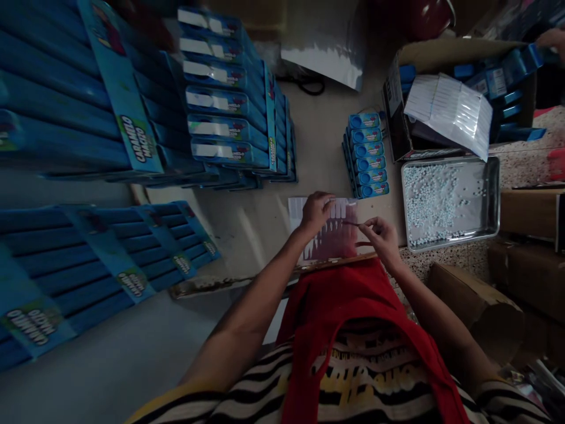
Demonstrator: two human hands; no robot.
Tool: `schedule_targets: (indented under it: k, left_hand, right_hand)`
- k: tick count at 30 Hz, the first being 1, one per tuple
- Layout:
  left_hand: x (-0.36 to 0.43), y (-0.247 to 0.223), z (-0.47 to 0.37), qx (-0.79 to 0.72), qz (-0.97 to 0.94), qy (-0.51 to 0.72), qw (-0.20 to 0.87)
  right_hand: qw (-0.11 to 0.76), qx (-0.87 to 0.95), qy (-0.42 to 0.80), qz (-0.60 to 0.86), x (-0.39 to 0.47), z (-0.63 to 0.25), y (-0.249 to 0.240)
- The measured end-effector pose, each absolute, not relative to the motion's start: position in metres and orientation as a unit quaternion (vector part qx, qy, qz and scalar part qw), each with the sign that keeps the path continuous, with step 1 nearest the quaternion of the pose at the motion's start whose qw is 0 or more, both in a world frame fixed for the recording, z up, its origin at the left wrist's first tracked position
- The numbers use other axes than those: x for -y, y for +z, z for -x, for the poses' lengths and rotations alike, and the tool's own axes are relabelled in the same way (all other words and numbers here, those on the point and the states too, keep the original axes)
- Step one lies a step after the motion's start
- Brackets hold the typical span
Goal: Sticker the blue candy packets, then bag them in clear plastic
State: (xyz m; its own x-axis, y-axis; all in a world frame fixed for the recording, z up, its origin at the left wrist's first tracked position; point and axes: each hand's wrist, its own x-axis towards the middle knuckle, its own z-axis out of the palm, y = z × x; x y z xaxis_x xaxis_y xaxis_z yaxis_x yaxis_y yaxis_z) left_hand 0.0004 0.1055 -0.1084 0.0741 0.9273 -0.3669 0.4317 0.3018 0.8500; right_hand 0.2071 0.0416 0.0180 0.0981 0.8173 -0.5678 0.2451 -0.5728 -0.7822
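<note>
A clear plastic sheet [298, 207] with rows of small white strips lies at the table's front edge, right before me. My left hand [316, 212] rests on its upper part, fingers bent and pressed together near the white strips; whether it grips anything is hidden. My right hand [380, 235] is at the sheet's right side, thumb and finger pinched on a thin dark tool [352, 223] whose tip points left over the sheet. Small blue boxes [369, 149] stand stacked just beyond the sheet.
Large stacks of blue boxes [225, 100] fill the left. A metal tray [494, 206] of small pale beads lies at the right, below a cardboard box [399, 141] holding blue packs and white sheets. Black scissors [312, 88] lie at the back. A person's hand [551, 40] shows far right.
</note>
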Motion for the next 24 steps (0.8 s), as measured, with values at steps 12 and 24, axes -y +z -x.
schedule_targets:
  k: [12,24]
  left_hand:
    - [-0.077,-0.031,-0.032,-0.479,-0.189,0.344,0.785]
    - [-0.107,-0.014,-0.048,-0.594,-0.296,0.396,0.635]
  right_hand:
    - [0.323,0.223,0.637,0.663,-0.07,-0.222,0.049]
    - [0.325,0.362,0.486,0.726,-0.111,-0.226,0.029]
